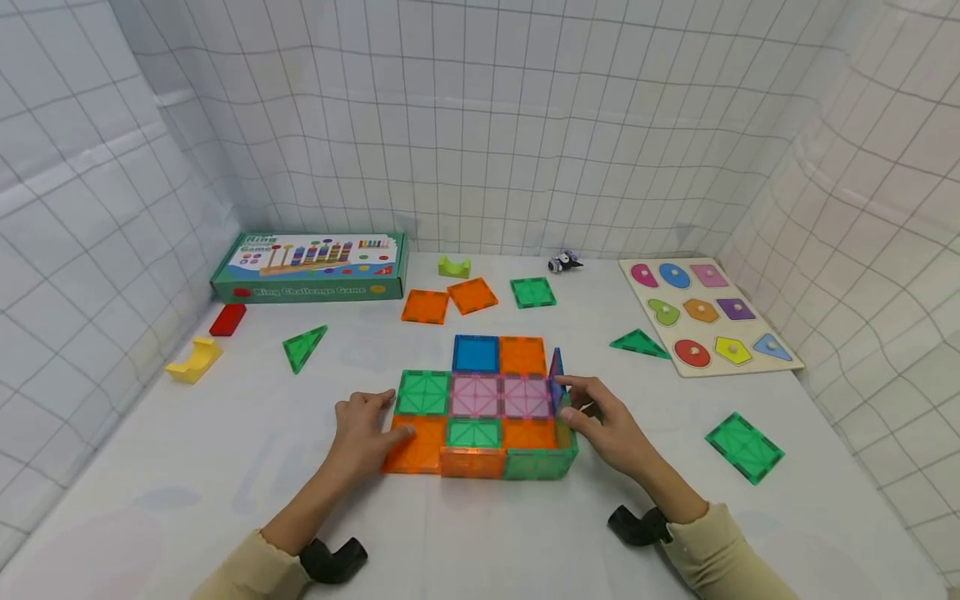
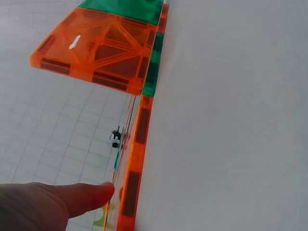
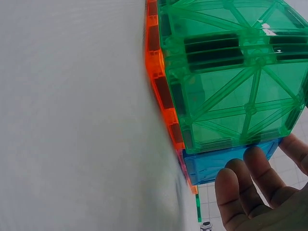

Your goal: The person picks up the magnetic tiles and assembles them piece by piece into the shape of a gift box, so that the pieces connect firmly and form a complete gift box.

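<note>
A flat base of magnetic tiles lies in the middle of the table, with pink tiles at its centre. Along its front stand an upright orange tile and an upright green tile; another green tile stands round the right corner. Behind that one, an upright blue tile lines the right edge. My right hand holds the blue tile with bent fingers, its thumb by the green wall. At the left, my left hand rests its thumb on a flat orange tile, fingers beside the green tile.
Behind the base lie loose orange tiles and a green tile. Green triangles lie on both sides. A game box stands back left, a shape puzzle board back right. Another green tile lies at right.
</note>
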A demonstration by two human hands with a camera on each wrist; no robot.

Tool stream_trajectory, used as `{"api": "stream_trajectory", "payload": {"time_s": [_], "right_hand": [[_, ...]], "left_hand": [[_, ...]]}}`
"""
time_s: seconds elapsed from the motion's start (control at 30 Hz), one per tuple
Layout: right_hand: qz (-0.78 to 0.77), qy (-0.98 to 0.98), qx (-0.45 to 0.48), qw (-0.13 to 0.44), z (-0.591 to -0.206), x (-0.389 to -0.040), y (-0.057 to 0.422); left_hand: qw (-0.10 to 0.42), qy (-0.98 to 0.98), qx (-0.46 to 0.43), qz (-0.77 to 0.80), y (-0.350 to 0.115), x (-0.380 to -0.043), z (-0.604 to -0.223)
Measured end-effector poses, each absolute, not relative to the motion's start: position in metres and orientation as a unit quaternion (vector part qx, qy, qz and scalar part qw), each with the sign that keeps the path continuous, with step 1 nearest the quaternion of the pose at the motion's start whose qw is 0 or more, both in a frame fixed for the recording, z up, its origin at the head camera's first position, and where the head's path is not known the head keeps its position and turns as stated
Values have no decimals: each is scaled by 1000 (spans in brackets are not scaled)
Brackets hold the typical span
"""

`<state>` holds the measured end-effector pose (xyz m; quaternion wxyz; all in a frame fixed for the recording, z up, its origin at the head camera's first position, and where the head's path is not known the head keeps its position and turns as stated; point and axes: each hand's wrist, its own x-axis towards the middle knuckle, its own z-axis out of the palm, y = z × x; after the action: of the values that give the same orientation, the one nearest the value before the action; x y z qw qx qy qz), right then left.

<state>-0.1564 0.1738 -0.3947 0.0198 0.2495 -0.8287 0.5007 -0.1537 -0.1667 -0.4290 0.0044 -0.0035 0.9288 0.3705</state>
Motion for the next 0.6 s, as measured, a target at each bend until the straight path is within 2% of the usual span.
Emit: {"api": "stream_trajectory", "payload": {"time_s": [0.33, 0.6], "right_hand": [[503, -831, 236, 5, -394, -156, 174], [505, -831, 233, -1, -394, -156, 175]], "left_hand": [[-26, 925, 1, 380, -157, -155, -431], [-48, 872, -6, 487, -156, -153, -424]]}}
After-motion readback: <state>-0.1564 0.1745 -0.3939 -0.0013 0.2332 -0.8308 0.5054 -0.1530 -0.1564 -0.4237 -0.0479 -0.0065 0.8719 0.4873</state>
